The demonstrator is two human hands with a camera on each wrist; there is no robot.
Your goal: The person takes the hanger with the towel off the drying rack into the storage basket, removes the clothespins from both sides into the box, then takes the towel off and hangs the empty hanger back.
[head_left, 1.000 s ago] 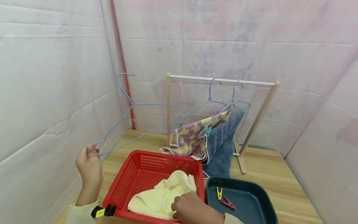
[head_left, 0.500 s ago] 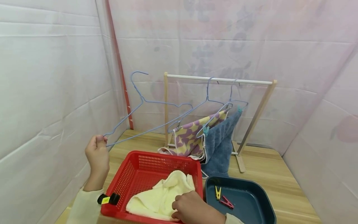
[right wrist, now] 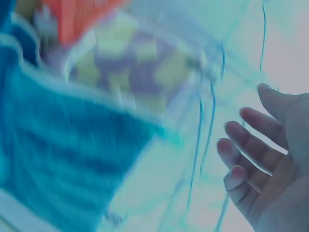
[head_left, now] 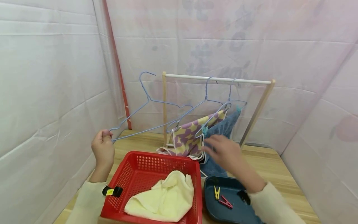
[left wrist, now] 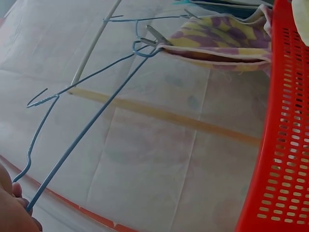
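Observation:
My left hand [head_left: 104,149] pinches one end of a blue wire hanger [head_left: 134,115], held up over the table's left side with its hook upward. In the left wrist view the fingers [left wrist: 19,203] close round the hanger's corner. My right hand [head_left: 223,152] is raised in front of the blue towel [head_left: 221,129], and its relaxed fingers hold nothing in the right wrist view. A yellow-and-purple patterned cloth [head_left: 187,137] hangs beside that towel, each clipped to a hanger. Below, a pale yellow cloth [head_left: 165,197] lies crumpled in a red basket [head_left: 167,155].
A wooden rack with a white rod [head_left: 195,76] stands at the back, bearing the two loaded hangers. Right of the basket sits a dark blue tray [head_left: 221,214] holding a yellow clothespin [head_left: 217,193] and a red clothespin [head_left: 226,202]. White sheets enclose the table.
My right hand has left the yellow cloth and risen to the right, before the blue towel. My left hand has carried the hanger rightward, toward the rack.

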